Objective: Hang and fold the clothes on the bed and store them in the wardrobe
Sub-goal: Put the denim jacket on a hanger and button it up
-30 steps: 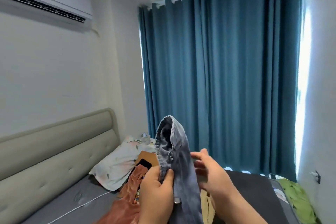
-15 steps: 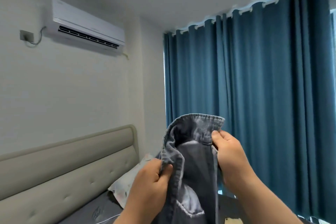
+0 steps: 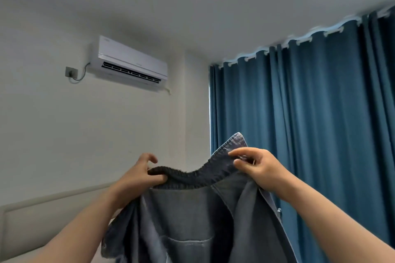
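Step in hand: by my reading, I am spreading the denim garment (image 3: 192, 220) by its waistband (image 3: 192, 175) to find its shape before I fold or hang it.
Where the garment is: up in the air between my hands, in front of the wall (image 3: 85, 134) and the blue curtain (image 3: 310, 124). Its lower part runs out of the bottom of the view. The wardrobe is not in view, and of the bed only the headboard (image 3: 42, 209) shows.
Left hand: my left hand (image 3: 136, 177) pinches the left end of the waistband, thumb on the near side. One of its fingers (image 3: 152, 157) is curled free above the cloth.
Right hand: my right hand (image 3: 259, 168) pinches the right end – closed on the cloth, and a little higher than the left.
Arms: both forearms rise from the lower corners and reach up and forward, the hands well apart.
Waistband: it sags in a shallow curve between the two grips and is gathered like elastic.
Doing it well: I would draw my hands apart until the band runs straight, level the two ends, and let the weight pull the cloth flat.
Check: a patch pocket (image 3: 188, 247) faces me, and a metal button (image 3: 279, 210) hangs below my right wrist – good marks for lining up front and back.
Risk: the pinches are shallow, so a hard shake could pull an end loose.
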Action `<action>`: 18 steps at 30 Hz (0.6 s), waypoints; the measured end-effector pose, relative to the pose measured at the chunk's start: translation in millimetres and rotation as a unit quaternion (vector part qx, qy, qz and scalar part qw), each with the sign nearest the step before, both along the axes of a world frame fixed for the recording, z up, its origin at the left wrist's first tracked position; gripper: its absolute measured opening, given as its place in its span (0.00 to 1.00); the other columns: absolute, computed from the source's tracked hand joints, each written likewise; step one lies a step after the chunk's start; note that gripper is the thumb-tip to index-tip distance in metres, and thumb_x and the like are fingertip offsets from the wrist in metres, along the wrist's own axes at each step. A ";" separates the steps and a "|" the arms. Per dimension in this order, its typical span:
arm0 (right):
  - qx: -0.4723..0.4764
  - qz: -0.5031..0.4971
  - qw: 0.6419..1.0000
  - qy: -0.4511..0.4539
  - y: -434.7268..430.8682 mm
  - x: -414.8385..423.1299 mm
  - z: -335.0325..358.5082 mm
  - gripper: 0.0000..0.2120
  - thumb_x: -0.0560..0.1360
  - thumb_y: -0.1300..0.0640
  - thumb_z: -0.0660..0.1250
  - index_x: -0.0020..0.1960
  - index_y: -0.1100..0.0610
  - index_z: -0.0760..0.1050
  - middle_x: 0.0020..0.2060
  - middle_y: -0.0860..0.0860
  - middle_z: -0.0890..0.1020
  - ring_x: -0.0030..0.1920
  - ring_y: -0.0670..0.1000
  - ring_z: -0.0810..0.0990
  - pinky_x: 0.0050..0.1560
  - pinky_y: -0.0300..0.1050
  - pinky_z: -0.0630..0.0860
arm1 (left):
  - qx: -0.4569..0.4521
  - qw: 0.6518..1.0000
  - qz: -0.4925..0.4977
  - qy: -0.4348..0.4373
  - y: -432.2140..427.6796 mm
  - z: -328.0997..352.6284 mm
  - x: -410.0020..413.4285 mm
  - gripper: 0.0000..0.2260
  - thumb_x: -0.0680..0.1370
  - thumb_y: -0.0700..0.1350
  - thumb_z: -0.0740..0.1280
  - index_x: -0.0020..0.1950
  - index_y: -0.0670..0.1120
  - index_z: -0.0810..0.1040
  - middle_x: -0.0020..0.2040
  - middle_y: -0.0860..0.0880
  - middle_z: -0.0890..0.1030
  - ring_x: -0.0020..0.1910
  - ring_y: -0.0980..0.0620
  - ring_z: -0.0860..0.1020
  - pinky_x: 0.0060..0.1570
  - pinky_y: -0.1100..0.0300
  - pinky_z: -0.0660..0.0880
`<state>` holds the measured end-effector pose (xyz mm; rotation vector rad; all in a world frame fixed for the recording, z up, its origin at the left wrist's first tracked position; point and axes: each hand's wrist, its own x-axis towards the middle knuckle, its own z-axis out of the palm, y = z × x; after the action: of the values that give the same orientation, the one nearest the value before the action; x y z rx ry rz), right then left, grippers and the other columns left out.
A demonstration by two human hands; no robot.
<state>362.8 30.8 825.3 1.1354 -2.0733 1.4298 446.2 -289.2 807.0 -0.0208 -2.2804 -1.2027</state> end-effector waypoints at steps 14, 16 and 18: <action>0.073 -0.169 0.952 0.243 -16.4 7.7 63.8 0.06 0.71 0.59 0.75 0.47 0.55 0.83 0.61 0.47 0.70 0.54 0.45 0.74 0.59 0.34 0.68 | -0.361 0.931 0.001 0.056 25.5 -8.4 -26.5 0.09 0.77 0.53 0.63 0.44 0.49 0.78 0.54 0.56 0.74 0.50 0.59 0.76 0.55 0.62 0.72; 0.061 -0.176 0.948 0.259 -20.1 11.2 68.5 0.04 0.72 0.58 0.74 0.47 0.55 0.83 0.65 0.47 0.70 0.57 0.48 0.76 0.60 0.42 0.73 | -0.357 0.932 -0.027 0.062 35.7 -23.7 -24.2 0.15 0.75 0.61 0.60 0.45 0.50 0.77 0.55 0.58 0.73 0.49 0.60 0.76 0.53 0.60 0.73; 0.054 -0.190 0.943 0.269 -20.9 12.1 69.2 0.03 0.73 0.57 0.73 0.46 0.54 0.82 0.67 0.46 0.69 0.59 0.51 0.76 0.59 0.50 0.76 | -0.417 0.905 0.025 0.084 39.1 -30.2 -23.2 0.14 0.74 0.61 0.60 0.47 0.52 0.75 0.58 0.58 0.71 0.48 0.54 0.78 0.48 0.58 0.75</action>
<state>374.9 9.9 894.5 0.9575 -1.8501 0.7300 423.0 -250.1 776.8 -0.3643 -2.4384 -0.1135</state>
